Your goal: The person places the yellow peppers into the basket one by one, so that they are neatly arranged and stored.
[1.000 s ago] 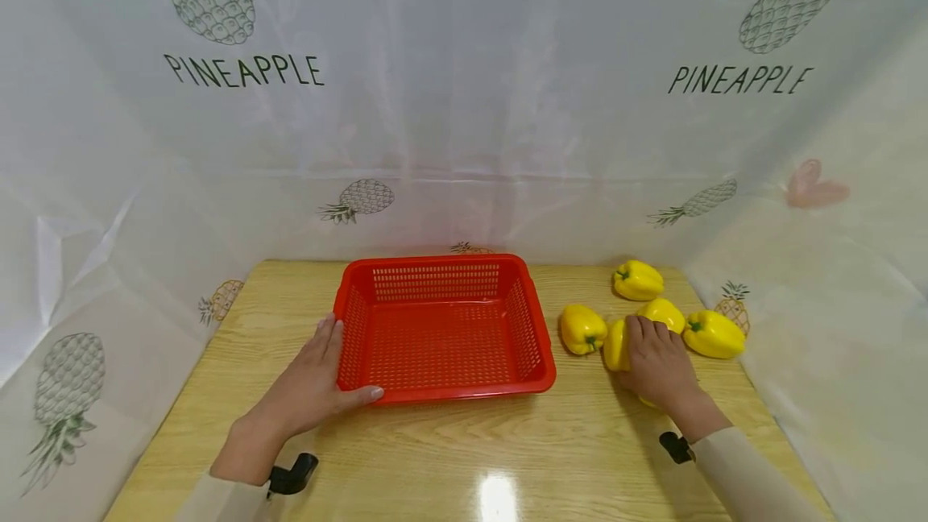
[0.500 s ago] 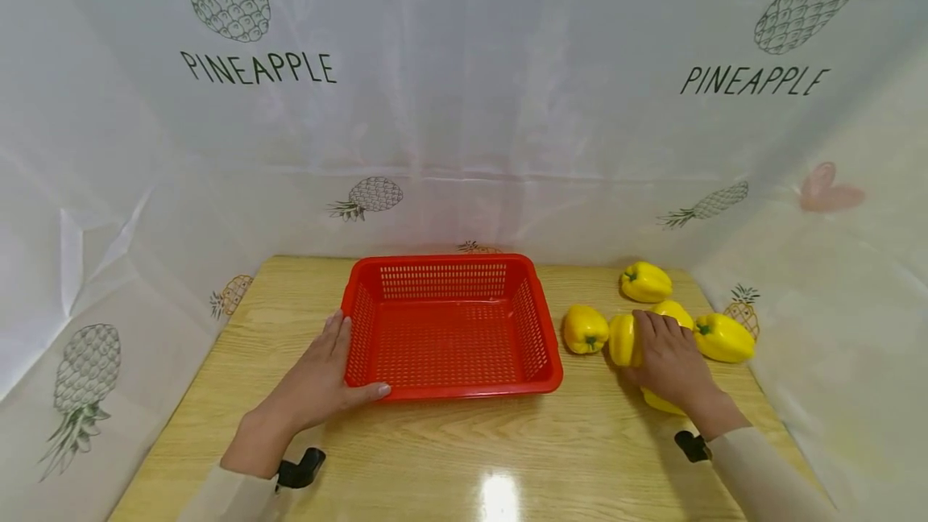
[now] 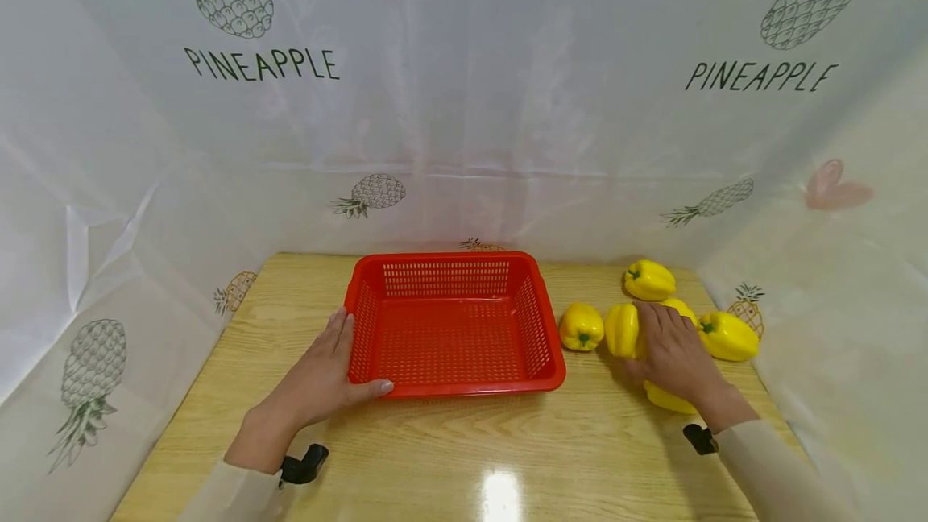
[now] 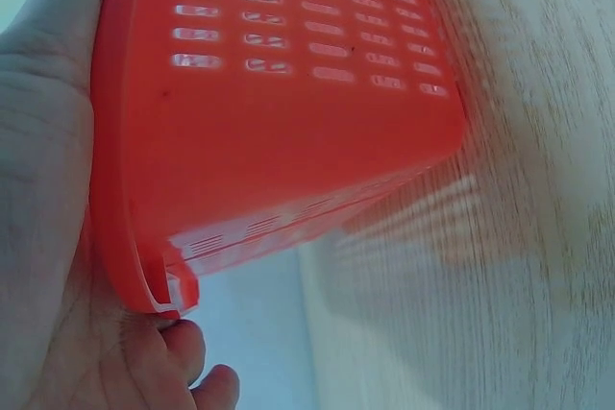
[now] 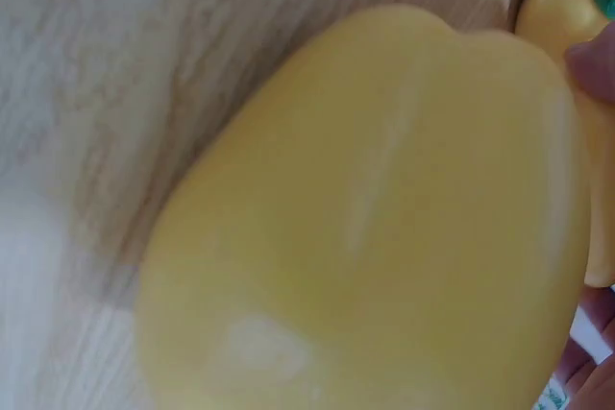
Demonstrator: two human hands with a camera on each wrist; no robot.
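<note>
My left hand rests at the near-left corner of a red plastic basket, its straight fingers along the left side and its thumb on the front rim. The left wrist view shows the palm against the basket's slotted wall. My right hand grips a yellow bell pepper from above, thumb on its near side. Another pepper lies below that hand, partly covered by it, and looms large in the right wrist view. A further pepper shows behind the knuckles.
Between basket and right hand lies one yellow pepper. Others lie at the back and at the table's right side, where one pepper sits near the edge. A pineapple-print sheet hangs behind the wooden table.
The right hand and its pepper have shifted slightly up and leftward among the peppers, showing more of the pepper below. The left hand stays on the basket. The head view has shifted slightly.
</note>
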